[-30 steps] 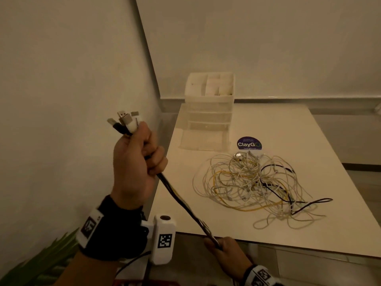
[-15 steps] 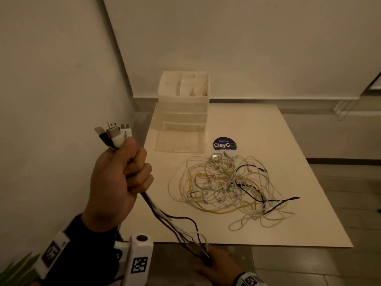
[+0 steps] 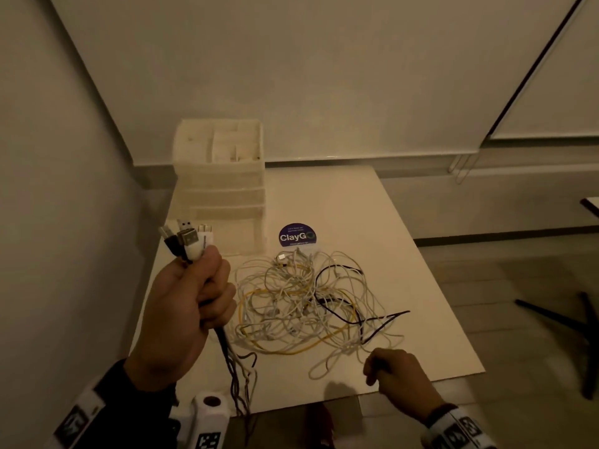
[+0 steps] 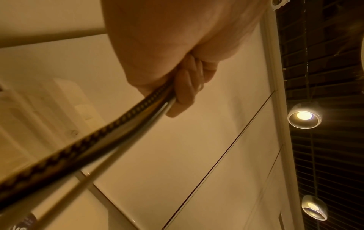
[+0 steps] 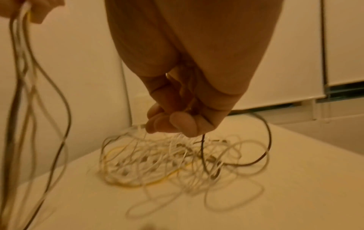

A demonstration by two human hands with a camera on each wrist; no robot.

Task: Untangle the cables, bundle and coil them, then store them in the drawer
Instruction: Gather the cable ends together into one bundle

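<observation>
My left hand is raised in a fist and grips a bundle of cables. Their USB plugs stick out above the fist, and the strands hang slack past the table's front edge. In the left wrist view the fingers wrap the braided cable. A tangle of white, yellow and black cables lies mid-table. My right hand hovers at the tangle's near right edge. Its curled fingertips pinch a thin dark cable from the tangle. The translucent drawer unit stands behind, bottom drawer pulled out.
The white table stands against the left wall. A round purple ClayGo sticker lies beside the open drawer. Dark furniture legs stand on the floor to the right, and another table's corner shows at the frame edge.
My right hand let go of the taut bundle below the table edge and moved right and up to the tangle. The held strands went slack. My left hand stayed raised.
</observation>
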